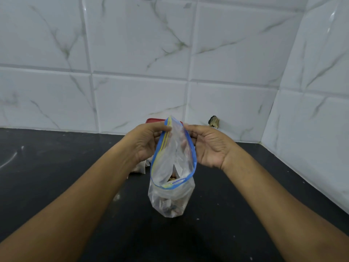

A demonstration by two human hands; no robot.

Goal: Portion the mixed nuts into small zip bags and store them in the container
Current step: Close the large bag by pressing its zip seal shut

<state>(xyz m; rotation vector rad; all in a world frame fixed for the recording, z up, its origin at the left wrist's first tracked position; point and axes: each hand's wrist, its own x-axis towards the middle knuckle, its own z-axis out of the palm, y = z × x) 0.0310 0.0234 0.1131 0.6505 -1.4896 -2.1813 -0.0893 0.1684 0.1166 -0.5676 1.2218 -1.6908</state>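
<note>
The bag (171,193) hangs below the fingers (164,128) over the dark counter (56,167), with a few nuts (170,207) pooled in its bottom. It looks light, limp and slick, and likely to sag or spill if tipped, so the stiffer zip rim is the place to hold it. The left hand (147,144) pinches the left rim and the right hand (209,148) pinches the right rim, spreading the mouth wide. Beyond the fingers a red container (153,121) partly shows.

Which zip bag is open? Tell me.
The blue-edged bag held by the left hand and right hand, mouth spread wide; the other bags lie on the counter behind it.
</note>
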